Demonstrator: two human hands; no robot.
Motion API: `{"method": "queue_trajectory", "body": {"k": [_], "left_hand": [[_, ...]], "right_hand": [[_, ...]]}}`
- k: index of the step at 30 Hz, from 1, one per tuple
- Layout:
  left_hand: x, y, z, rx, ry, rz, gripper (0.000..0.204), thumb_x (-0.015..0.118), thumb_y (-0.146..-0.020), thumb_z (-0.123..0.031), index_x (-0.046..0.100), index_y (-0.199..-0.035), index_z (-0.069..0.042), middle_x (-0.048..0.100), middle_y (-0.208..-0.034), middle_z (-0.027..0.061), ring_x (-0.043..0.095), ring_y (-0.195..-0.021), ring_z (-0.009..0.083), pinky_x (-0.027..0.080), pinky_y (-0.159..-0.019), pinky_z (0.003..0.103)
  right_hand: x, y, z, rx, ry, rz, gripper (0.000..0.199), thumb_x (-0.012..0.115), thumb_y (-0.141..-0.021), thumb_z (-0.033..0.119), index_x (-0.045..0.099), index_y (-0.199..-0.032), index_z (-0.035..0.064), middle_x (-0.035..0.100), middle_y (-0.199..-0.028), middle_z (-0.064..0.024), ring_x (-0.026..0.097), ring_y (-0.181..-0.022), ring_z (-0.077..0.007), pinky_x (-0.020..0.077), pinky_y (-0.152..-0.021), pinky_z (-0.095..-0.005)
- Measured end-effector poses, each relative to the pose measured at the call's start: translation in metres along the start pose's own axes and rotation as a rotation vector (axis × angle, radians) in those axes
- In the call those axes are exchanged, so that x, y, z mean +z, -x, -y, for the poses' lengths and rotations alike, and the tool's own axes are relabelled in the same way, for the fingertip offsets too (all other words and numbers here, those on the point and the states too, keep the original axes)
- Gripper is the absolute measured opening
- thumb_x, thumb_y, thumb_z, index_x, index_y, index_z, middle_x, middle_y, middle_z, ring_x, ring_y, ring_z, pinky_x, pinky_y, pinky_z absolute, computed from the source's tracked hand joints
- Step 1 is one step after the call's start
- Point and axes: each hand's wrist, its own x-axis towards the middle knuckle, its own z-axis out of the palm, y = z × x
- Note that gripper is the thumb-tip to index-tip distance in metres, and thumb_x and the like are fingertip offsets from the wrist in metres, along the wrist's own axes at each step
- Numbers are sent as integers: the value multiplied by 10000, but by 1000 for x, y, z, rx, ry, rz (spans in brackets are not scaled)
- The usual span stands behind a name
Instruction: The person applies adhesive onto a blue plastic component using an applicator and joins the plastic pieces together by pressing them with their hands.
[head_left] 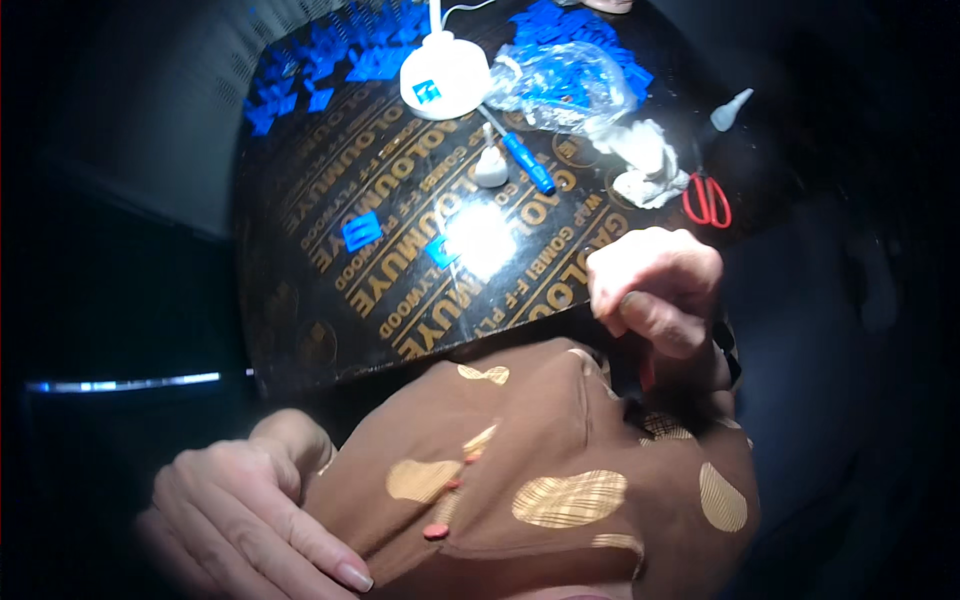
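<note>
While the left hand (250, 510) lies by the brown shirt (540, 425), near and middle, fingers straight, the right hand (655, 290) curls by the table (300, 205); I can't tell if it pinches anything. Shirt should feel soft, light; grab a fold.

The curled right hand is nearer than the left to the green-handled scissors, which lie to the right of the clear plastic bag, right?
The scissors' handles are red, not green, in the head view. The curled right hand is nearer, and they lie right of the clear plastic bag.
</note>
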Motion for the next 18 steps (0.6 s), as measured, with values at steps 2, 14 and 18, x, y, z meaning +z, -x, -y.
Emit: {"method": "queue_trajectory", "body": {"k": [2,14,18], "left_hand": [[4,11,6,130,-127,-136,96,623,-815,37,656,-756,-31,704,-902,87,699,-769,186,597,-684,314],[-23,-27,-5,-158,102,331,213,608,-785,121,571,-598,25,659,-748,267,646,-508,219,572,-504,297],[1,-12,11,196,35,-73,204,607,-758,150,625,-586,42,668,-759,247,681,-584,207,597,-599,292]], "right_hand": [[-3,7,1,-4,-68,-6,81,577,-817,-9,614,-823,-81,592,-675,-102,504,-514,-122,388,-484,-252],[-2,7,-14,36,-43,23,84,559,-835,-23,634,-843,-58,616,-703,-86,539,-524,-91,417,-477,-227],[1,5,-23,40,-55,-3,73,565,-826,-39,627,-850,-69,614,-703,-87,537,-520,-93,410,-476,-225]]}}
